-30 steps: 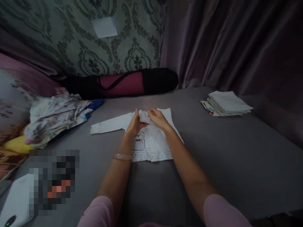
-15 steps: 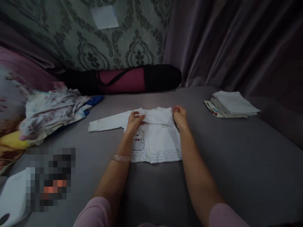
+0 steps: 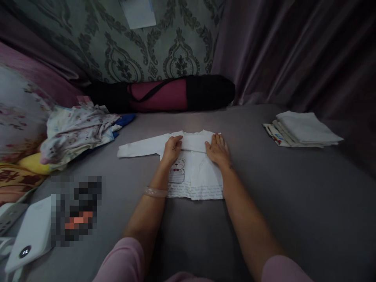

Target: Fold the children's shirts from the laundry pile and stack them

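Note:
A small white baby shirt (image 3: 192,176) with a bear print lies flat on the grey bed surface (image 3: 293,188). Its one sleeve stretches out to the left, and the other sleeve is folded across the chest. My left hand (image 3: 172,149) rests flat on the shirt's upper left part, fingers stretched out. My right hand (image 3: 217,149) lies flat on the folded sleeve at the upper right, fingers together and extended. Neither hand grips anything.
A pile of floral clothes (image 3: 79,131) lies at the left. Folded white cloths (image 3: 302,129) are stacked at the right. A black and maroon roll bag (image 3: 164,94) lies along the wall. A white device (image 3: 29,235) sits at the lower left, next to a pixelated patch.
My right hand carried the right sleeve across the shirt's chest, then laid it down and flattened on it. The left hand stayed on the shirt's upper left.

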`<state>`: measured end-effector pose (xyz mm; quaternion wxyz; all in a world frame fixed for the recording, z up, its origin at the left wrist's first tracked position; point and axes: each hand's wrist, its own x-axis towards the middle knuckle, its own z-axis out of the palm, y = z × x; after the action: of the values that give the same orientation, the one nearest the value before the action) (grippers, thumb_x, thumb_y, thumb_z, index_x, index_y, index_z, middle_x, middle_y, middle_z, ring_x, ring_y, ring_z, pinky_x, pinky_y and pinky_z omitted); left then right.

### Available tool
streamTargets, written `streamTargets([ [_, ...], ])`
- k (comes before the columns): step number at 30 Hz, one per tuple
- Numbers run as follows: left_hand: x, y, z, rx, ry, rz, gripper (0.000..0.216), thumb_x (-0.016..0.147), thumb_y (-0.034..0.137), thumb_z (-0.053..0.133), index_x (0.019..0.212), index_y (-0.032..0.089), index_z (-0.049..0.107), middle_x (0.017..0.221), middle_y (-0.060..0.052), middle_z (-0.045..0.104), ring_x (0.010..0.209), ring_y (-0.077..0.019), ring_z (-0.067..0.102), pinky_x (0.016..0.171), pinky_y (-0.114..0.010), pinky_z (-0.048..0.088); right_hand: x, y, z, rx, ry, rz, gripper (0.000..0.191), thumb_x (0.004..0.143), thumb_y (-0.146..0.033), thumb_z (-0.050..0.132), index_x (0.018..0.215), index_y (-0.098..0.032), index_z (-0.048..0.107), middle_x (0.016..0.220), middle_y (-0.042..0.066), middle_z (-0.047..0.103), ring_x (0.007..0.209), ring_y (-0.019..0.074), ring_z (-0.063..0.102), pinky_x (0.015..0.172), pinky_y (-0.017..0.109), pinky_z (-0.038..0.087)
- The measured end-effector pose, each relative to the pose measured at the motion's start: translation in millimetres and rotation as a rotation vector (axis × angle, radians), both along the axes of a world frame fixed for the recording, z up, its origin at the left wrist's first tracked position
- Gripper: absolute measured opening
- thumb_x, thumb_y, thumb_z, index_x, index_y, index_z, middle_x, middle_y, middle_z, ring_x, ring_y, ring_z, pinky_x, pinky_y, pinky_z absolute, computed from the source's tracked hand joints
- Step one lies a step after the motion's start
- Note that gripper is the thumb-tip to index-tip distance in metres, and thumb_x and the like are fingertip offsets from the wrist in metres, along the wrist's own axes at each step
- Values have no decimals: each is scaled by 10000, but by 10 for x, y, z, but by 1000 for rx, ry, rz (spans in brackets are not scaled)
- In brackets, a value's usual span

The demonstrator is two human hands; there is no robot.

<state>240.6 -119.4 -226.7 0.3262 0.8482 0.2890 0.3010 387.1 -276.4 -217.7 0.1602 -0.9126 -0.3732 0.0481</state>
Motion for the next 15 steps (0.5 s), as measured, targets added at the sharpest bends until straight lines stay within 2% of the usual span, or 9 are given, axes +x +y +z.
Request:
streamTargets([
  [5,-70,48,-24,74,37,-17,318,864,160,474,1114,165,670,957,-87,606,908,-210,578,888,-330,453,-10,4,17,-7,21,-5,645,980,-386,181,1495,-7,264,1586,149,197,1470,266,101,1182,446,100],
  [9,-72,1,9,125,104,-28,337,872,135,434,1139,153,639,989,-99,579,928,-213,567,897,-325,440,-2,14,-14,-20,-7,-11,639,964,-358,211,1498,-11,261,1585,145,204,1466,269,118,1179,442,105],
  [15,-18,-154,134,190,398,32,361,911,97,345,1156,127,608,1029,-108,554,946,-198,540,888,-297,414,1,34,-5,-89,-12,-20,642,972,-375,194,1512,-28,227,1597,130,170,1467,263,104,1178,435,112],
])
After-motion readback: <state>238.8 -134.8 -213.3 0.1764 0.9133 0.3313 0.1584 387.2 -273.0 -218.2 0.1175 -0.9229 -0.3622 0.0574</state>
